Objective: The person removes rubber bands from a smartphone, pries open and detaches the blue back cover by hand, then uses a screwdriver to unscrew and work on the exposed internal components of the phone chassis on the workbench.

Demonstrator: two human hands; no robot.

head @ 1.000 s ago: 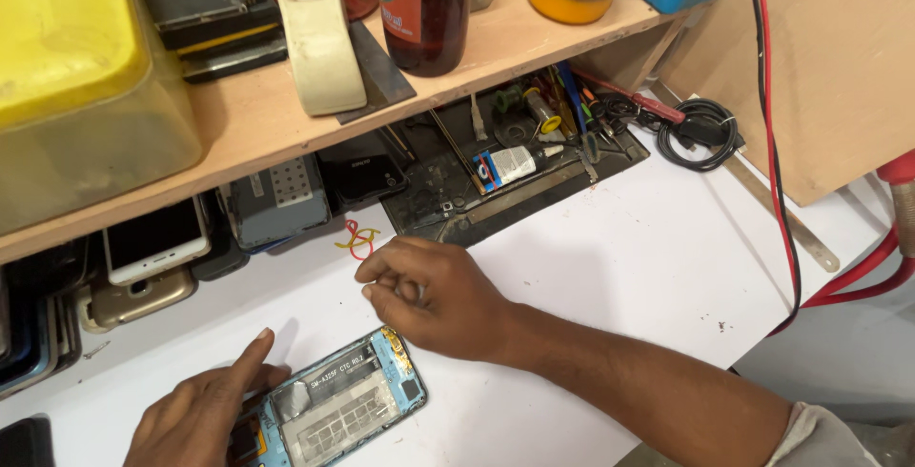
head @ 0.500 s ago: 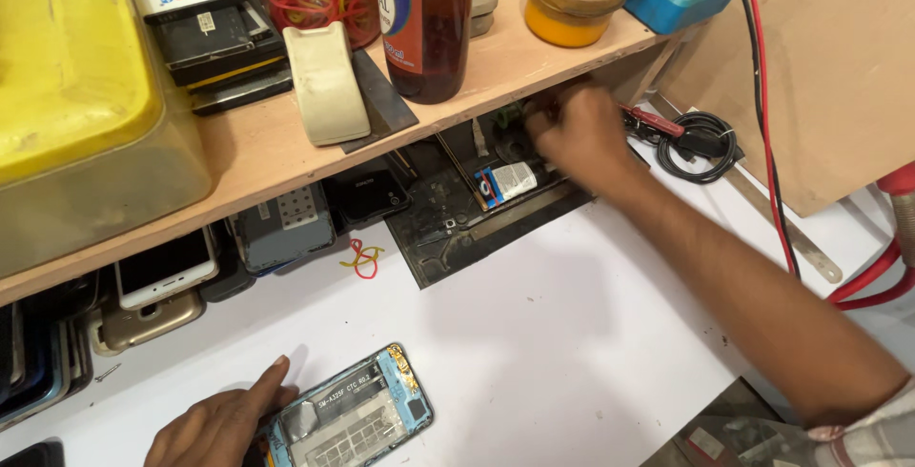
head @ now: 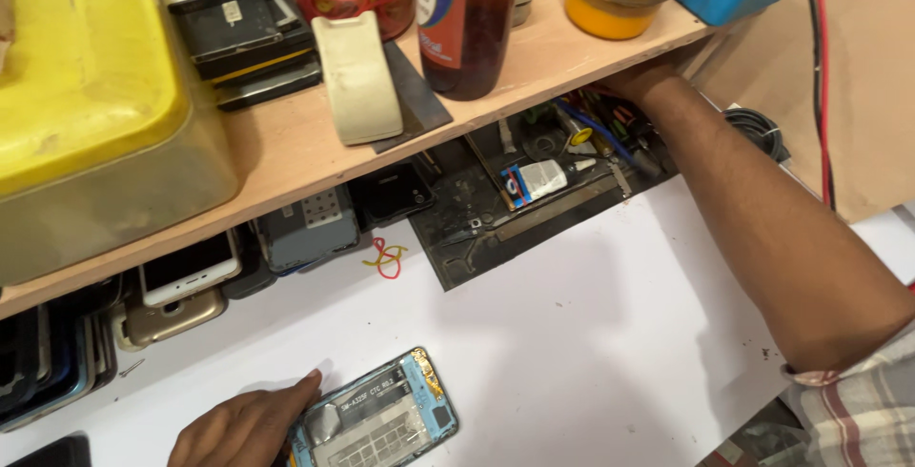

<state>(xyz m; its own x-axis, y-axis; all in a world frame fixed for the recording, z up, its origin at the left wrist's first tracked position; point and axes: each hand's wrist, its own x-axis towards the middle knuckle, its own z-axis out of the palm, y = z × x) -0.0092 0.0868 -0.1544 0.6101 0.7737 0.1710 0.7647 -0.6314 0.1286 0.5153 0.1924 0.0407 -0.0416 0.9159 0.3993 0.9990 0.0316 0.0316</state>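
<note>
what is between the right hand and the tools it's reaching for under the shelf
The wooden shelf edge overhangs the tool pile, and the right hand has gone in beneath it, so its fingers are hidden. No visible object blocks the reach. The glue tube lies on the dark mat, apart from the hand.

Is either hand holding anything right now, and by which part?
The left hand steadies the opened blue phone at its left edge on the white table. The right hand is hidden under the wooden shelf; its hold cannot be told.
</note>
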